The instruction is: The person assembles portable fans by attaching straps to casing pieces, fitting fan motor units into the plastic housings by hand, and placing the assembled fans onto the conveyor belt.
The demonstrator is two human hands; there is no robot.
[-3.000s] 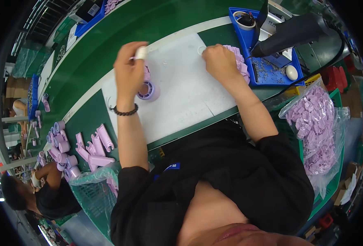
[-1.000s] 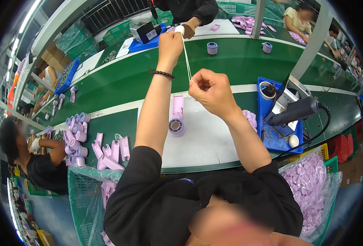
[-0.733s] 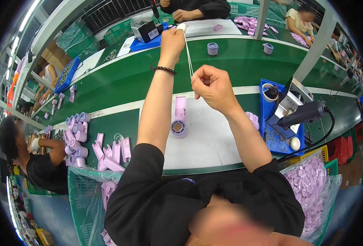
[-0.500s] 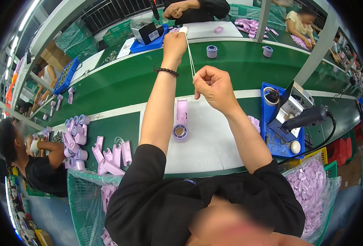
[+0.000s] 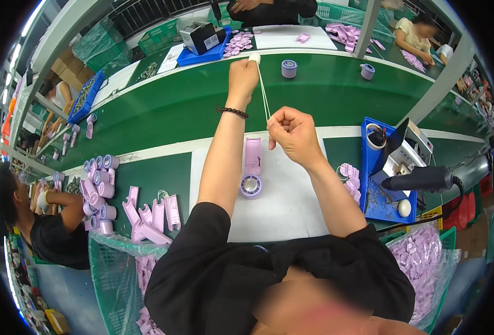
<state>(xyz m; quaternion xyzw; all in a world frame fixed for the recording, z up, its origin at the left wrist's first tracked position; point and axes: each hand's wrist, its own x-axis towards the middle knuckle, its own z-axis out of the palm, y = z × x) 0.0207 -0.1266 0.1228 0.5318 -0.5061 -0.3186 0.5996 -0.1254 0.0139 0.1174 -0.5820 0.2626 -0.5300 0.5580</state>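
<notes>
A doubled white cord runs taut between my hands above the green bench. My left hand, stretched far forward, is closed on its upper end. A small white piece shows at that hand's tip; I cannot tell whether it is a finger cover or a spool. Nearer to me, my right hand pinches the cord's lower end between thumb and fingers. Below, on a white mat, lie a pink handle shell and, touching its near end, a lilac ring-shaped housing.
Pink shells and stacked lilac-headed pieces lie left. A blue tray at right holds screws, with a dark power tool over it. Lilac housings stand on the green belt. Co-workers sit around.
Both hands have come slightly back toward me, the cord still taut between them. Across the bench, a co-worker's hands have shifted away, uncovering small pink pieces.
</notes>
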